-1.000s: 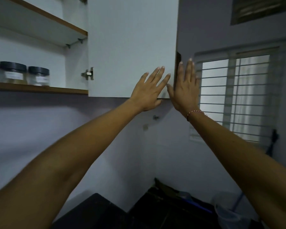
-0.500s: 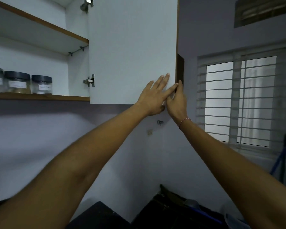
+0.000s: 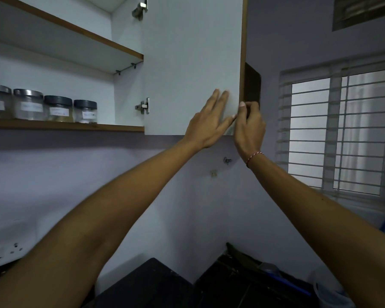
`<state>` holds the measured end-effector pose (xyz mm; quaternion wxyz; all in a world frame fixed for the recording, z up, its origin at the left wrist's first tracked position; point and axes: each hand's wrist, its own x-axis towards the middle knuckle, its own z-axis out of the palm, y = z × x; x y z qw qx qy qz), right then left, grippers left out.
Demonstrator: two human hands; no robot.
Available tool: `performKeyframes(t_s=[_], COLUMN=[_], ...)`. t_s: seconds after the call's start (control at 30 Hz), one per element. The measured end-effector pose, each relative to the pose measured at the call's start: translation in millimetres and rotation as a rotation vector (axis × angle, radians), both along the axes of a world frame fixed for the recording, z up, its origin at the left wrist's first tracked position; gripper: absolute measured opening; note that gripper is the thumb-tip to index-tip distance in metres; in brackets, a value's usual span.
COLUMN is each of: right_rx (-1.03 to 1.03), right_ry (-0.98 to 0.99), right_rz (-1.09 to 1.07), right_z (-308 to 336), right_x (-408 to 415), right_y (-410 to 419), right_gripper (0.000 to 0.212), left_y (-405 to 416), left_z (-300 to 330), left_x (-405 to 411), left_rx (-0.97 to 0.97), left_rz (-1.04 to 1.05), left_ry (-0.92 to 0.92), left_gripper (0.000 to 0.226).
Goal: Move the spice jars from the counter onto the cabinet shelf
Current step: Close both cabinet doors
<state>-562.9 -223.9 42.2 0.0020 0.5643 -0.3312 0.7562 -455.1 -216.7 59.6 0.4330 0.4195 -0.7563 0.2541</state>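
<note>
Several spice jars (image 3: 58,108) with dark or metal lids and white labels stand in a row on the lower cabinet shelf (image 3: 65,127) at the left. The white cabinet door (image 3: 191,63) hangs open to their right. My left hand (image 3: 209,123) lies flat with straight fingers on the door's inner face near its lower free corner. My right hand (image 3: 249,127) curls its fingers round the door's brown edge at the same corner. Neither hand holds a jar.
An upper shelf (image 3: 65,43) sits above the jars. A hinge (image 3: 143,106) joins the door to the cabinet. A barred window (image 3: 342,134) is at the right. The dark counter (image 3: 147,285) and a plastic container (image 3: 333,296) lie below.
My right hand has gone from flat beside the door to curled round its edge. The view has shifted, and more jars show on the shelf.
</note>
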Motion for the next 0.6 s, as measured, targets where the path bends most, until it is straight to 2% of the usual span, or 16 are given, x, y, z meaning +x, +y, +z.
performKeyframes(t_s=[0.1,0.23,0.37,0.5,0.6], right_rx=[-0.048,-0.070,0.022,0.073,0.138], right_ry=[0.008,0.011,-0.066,0.012,0.012], right_rz=[0.095,0.284,0.576,0.794,1.062], right_z=[6,11,15,18,19], right_x=[20,50,94,136,166], right_y=[18,41,65,92,106], right_gripper=[0.028,0.034,0.036,0.047,0.052], left_y=[19,50,85,110,124], left_z=[2,8,17,18,16], left_x=[10,30,57,96,119], left_rx=[0.031,0.063,0.118,0.240,0.203], left_rz=[-0.082,-0.194,-0.251,-0.293,-0.269], left_ry=[0.139,0.332,0.455,0.514,0.610], left_gripper=[0.066,0.066,0.064,0.057,0.051])
